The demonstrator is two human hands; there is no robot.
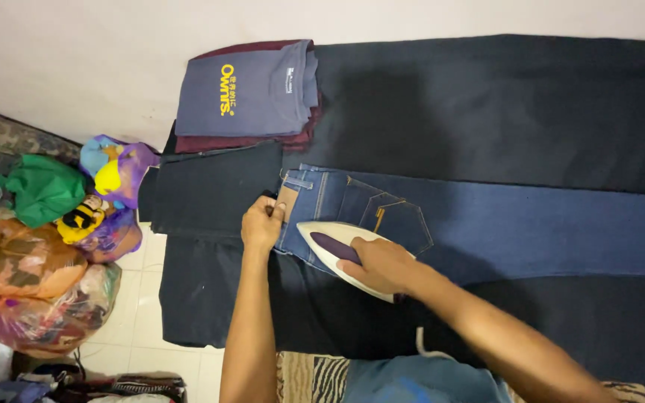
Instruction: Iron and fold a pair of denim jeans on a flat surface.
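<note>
Blue jeans [487, 216] flat under white iron [330, 246]

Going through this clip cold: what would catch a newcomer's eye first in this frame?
First the white iron at centre, under the right hand, resting on the blue jeans spread across a dark cloth. The left hand pinches the jeans' waistband beside it. Next, the folded grey shirt with yellow print at top centre, and the bright bags of clothes heaped at the left on the tiled floor.
</note>
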